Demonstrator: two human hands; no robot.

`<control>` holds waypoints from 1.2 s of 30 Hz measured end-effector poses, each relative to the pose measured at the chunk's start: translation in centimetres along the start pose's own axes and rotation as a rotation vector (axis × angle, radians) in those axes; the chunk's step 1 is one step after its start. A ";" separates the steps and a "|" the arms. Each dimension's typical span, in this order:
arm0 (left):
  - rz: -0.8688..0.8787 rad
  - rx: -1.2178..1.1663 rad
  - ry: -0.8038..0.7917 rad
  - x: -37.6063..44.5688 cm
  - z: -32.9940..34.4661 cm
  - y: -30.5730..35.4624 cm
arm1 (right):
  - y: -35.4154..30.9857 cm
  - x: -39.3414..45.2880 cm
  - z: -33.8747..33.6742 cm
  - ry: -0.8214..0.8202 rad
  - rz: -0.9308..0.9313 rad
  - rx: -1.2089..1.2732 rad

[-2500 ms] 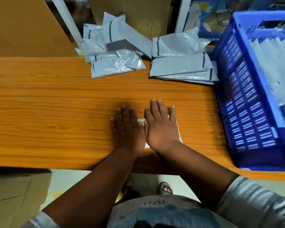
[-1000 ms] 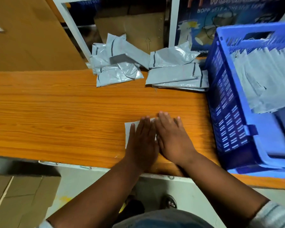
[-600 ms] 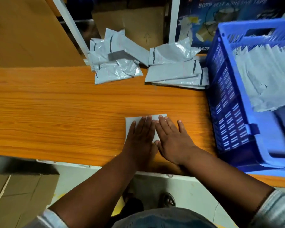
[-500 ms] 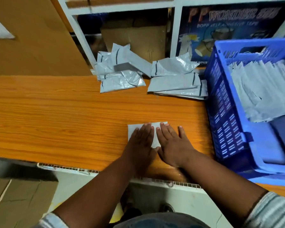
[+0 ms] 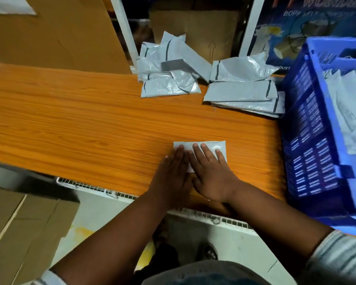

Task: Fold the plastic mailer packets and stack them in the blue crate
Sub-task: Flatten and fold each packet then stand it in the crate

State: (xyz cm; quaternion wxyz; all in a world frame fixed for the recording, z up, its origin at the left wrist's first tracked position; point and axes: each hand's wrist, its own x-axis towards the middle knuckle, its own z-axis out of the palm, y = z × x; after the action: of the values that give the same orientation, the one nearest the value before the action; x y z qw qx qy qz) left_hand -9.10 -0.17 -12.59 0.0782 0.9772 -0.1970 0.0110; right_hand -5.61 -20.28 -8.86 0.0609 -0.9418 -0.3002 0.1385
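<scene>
While both hands lie flat with straight fingers, nothing is grasped: the left hand (image 5: 174,171) and the right hand (image 5: 211,171) sit side by side, palms down, pressing a folded mailer packet (image 5: 206,145) against the table (image 5: 70,124). The packet is a small, pale grey, glossy rectangle; its far edge and right corner show beyond the fingertips, and its near part is covered by the hands. It lies close to the near edge of the table, left of centre from the blue crate (image 5: 312,140). The table top is an orange wood-grain laminate with straight parallel lines running left to right. At 3 o'clock from the hands stands the crate, moulded plastic with slotted walls; folded grey packets (image 5: 349,112) lie stacked inside it. At 12 o'clock, along the far edge, two loose piles of unfolded mailers rest: a crumpled left pile (image 5: 169,79) and a flatter right pile (image 5: 245,93), the latter touching the crate wall. Each mailer is a wrinkled grey film with a dark stripe near one end. Behind the piles stand white shelf uprights (image 5: 123,33), a brown carton (image 5: 193,29) printed with an upward arrow, and a dark blue box (image 5: 292,27) on which "BOPP SELF" can be partly read; the rest is blurred. From 9 to 11 o'clock the table surface is bare wood grain. Flattened cardboard (image 5: 19,223) lies on the floor at 8 o'clock.
</scene>
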 end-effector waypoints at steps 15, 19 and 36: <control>-0.005 0.066 -0.217 1.3 -1.8 -3.5 | 4.7 -3.2 -0.4 0.032 0.183 0.023; -0.141 0.058 -0.169 1.6 -3.0 -1.6 | 5.3 -4.2 -0.8 0.085 0.259 0.090; -0.321 -0.019 -0.109 4.9 -6.0 -1.4 | 2.2 3.0 -7.6 -0.083 0.450 0.030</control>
State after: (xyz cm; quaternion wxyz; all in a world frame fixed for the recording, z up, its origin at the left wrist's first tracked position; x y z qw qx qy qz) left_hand -3.97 0.11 -6.57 0.0774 0.9945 -0.0423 -0.0567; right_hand 0.17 -20.54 -2.70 0.0299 -0.9775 -0.0825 0.1918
